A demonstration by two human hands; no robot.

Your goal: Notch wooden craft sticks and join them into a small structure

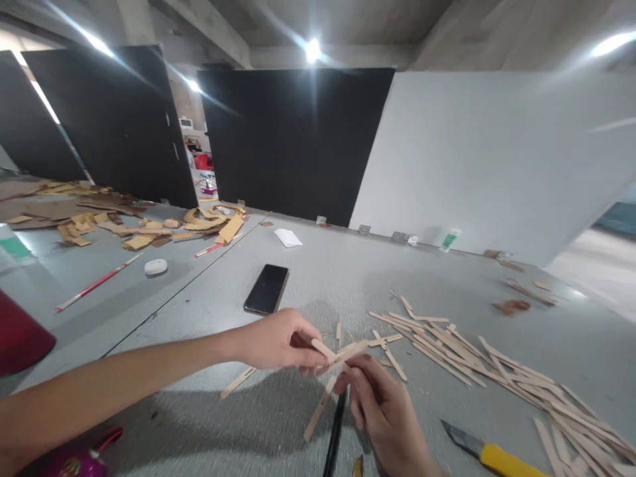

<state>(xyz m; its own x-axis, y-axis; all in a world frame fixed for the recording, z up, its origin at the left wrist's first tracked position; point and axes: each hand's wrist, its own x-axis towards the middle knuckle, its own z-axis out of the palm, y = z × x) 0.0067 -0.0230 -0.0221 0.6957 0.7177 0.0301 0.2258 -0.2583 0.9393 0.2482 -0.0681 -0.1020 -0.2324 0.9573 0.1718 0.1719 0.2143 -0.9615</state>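
Two flat wooden craft sticks [352, 351] cross each other between my hands, held above the table. My left hand [291, 338] is closed, pinching them from the left. From the right, my right hand [385, 407] pinches the sticks between thumb and fingers. Below my hands, a loose craft stick [318, 414] lies on the table beside a dark pen-like rod [336, 434]. Another loose stick [238, 382] lies under my left wrist. Just right of my fingers sits a crossed pair of sticks [390, 348]. The exact joint of the held sticks is blurred.
A pile of craft sticks [462, 351] spreads rightward, near a yellow-handled cutter [504, 460] with its blade out. A phone [267, 289] lies beyond my left hand. Cardboard scraps [124, 222] cover the far left. Black panels [293, 139] and a white panel [481, 152] stand behind.
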